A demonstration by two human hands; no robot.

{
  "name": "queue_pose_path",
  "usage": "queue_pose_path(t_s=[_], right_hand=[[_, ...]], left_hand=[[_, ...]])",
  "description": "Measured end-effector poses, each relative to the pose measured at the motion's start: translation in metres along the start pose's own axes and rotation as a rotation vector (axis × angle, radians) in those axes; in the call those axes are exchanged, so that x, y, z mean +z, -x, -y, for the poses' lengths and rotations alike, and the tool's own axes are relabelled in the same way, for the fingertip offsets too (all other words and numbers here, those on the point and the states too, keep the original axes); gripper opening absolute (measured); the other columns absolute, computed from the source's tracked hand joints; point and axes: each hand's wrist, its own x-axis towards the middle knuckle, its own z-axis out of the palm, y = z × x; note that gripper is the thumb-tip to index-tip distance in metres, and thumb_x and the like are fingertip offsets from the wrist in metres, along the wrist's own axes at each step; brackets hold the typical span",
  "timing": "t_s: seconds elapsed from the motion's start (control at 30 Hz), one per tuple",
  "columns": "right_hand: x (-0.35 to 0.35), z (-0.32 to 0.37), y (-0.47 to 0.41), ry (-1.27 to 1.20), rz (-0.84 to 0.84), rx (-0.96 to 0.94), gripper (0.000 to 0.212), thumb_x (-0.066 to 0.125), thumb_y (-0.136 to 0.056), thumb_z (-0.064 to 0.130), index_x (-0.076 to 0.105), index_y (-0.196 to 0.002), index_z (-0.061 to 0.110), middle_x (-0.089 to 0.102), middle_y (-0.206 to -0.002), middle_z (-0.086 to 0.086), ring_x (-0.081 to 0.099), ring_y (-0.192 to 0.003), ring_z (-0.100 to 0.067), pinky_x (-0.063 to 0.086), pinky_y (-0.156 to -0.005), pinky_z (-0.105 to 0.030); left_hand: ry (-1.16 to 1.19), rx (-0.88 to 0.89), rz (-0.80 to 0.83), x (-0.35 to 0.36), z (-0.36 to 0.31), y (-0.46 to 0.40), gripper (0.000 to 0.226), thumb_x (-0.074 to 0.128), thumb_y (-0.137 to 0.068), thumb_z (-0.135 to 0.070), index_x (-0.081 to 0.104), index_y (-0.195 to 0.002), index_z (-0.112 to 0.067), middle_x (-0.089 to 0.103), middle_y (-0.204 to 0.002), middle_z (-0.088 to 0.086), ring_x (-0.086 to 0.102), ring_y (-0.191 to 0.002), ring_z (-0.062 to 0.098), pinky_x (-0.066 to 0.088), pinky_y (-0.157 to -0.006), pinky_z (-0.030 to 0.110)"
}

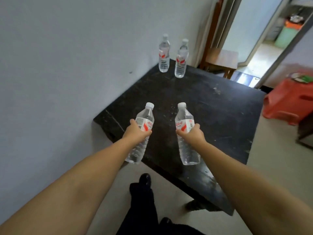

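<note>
Black table, scuffed and streaked, set against the left wall. Off its right edge, a red stool; past the far corner, a wooden stool by the doorway. At the far left corner of the table, upright and just beside each other, first far bottle and second far bottle.

Held in the air over the near part of the table, well apart, tops tilted away: left bottle and right bottle, both clear plastic and seemingly full of water. Left hand wrapped round the left bottle at the label band, thumb and fingers curled about it. Right hand gripping the right bottle the same way.

Probably moderately heavy when this full, with thin walls likely to dent under a hard squeeze. Smooth label film, possibly slick; ribbed lower half better for friction. Best taken round the middle, near the label, as now. Both sealed with a small white cap: left cap, right cap.
</note>
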Motion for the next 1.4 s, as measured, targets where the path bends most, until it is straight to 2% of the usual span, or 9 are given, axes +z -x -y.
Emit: queue_pose_path(t_s=[0.07,0.13,0.3,0.43,0.63,0.8,0.93,1.27,1.4], right_hand=[[-0.015,0.005,-0.026,-0.053,-0.073,0.036,0.069,0.071,-0.083,0.042,0.033,-0.131,0.01,0.056,-0.122,-0.01,0.057,-0.098,-0.023,0.047,-0.08,-0.034],[-0.029,0.01,-0.049,-0.099,-0.133,0.066,0.067,0.071,-0.083,0.038,0.032,-0.13,0.01,0.055,-0.123,-0.011,0.059,-0.107,-0.027,0.047,-0.081,-0.035],[-0.071,0.037,-0.126,-0.241,-0.351,0.148,0.066,0.073,-0.083,0.031,0.032,-0.129,0.01,0.054,-0.124,-0.011,0.057,-0.113,-0.03,0.048,-0.091,-0.039],[-0.1,0.051,-0.178,-0.339,-0.498,0.12,0.066,0.078,-0.078,0.022,0.038,-0.128,0.01,0.057,-0.124,-0.012,0.057,-0.114,-0.031,0.046,-0.096,-0.041],[-0.136,0.067,-0.262,-0.431,-0.649,0.113,0.07,0.08,-0.077,0.017,0.039,-0.134,0.011,0.056,-0.129,-0.011,0.055,-0.117,-0.03,0.043,-0.099,-0.038],[-0.145,0.059,-0.315,-0.414,-0.692,0.075,0.072,0.079,-0.077,0.019,0.038,-0.135,0.014,0.056,-0.129,-0.008,0.056,-0.117,-0.028,0.044,-0.097,-0.036],[-0.148,0.049,-0.338,-0.419,-0.704,0.048,0.073,0.077,-0.079,0.017,0.034,-0.138,0.013,0.054,-0.128,-0.005,0.053,-0.11,-0.018,0.042,-0.092,-0.029],[-0.152,0.037,-0.35,-0.414,-0.641,0.045,0.075,0.076,-0.079,0.012,0.028,-0.137,0.007,0.051,-0.12,-0.004,0.052,-0.11,-0.017,0.042,-0.095,-0.029],[-0.155,0.03,-0.343,-0.459,-0.55,0.141,0.08,0.075,-0.081,0.014,0.022,-0.142,0.009,0.048,-0.138,-0.013,0.05,-0.126,-0.025,0.041,-0.105,-0.036]], left_hand=[[-0.003,0.046,0.028,0.01,-0.031,-0.033,0.077,0.072,-0.079,-0.04,0.026,-0.136,-0.015,0.053,-0.126,0.011,0.058,-0.112,0.028,0.049,-0.092,0.04],[0.02,0.086,0.062,0.019,-0.06,-0.059,0.078,0.073,-0.08,-0.036,0.024,-0.137,-0.014,0.052,-0.128,0.011,0.057,-0.115,0.029,0.048,-0.093,0.04],[0.047,0.275,0.225,0.042,-0.158,-0.147,0.074,0.075,-0.078,-0.032,0.028,-0.13,-0.01,0.053,-0.128,0.013,0.057,-0.114,0.03,0.049,-0.094,0.039],[0.084,0.414,0.34,0.061,-0.227,-0.196,0.07,0.077,-0.077,-0.028,0.033,-0.13,-0.015,0.052,-0.131,0.009,0.054,-0.12,0.028,0.045,-0.095,0.036],[0.277,0.451,0.44,0.107,-0.311,-0.261,0.073,0.081,-0.074,-0.017,0.039,-0.134,-0.015,0.053,-0.132,0.007,0.052,-0.124,0.026,0.04,-0.103,0.033],[0.323,0.497,0.423,0.141,-0.338,-0.295,0.073,0.081,-0.074,-0.022,0.04,-0.134,-0.015,0.053,-0.132,0.005,0.051,-0.122,0.02,0.039,-0.096,0.023],[0.307,0.578,0.402,0.157,-0.341,-0.31,0.069,0.078,-0.077,-0.018,0.039,-0.134,-0.014,0.049,-0.134,0.003,0.046,-0.12,0.01,0.033,-0.094,0.018],[0.25,0.572,0.412,0.166,-0.345,-0.31,0.075,0.075,-0.08,-0.017,0.031,-0.14,-0.012,0.042,-0.14,0.007,0.043,-0.131,0.02,0.031,-0.099,0.02],[0.144,0.447,0.475,0.161,-0.342,-0.308,0.091,0.076,-0.079,-0.02,0.018,-0.149,-0.017,0.03,-0.148,0.012,0.038,-0.135,0.028,0.034,-0.107,0.032]])
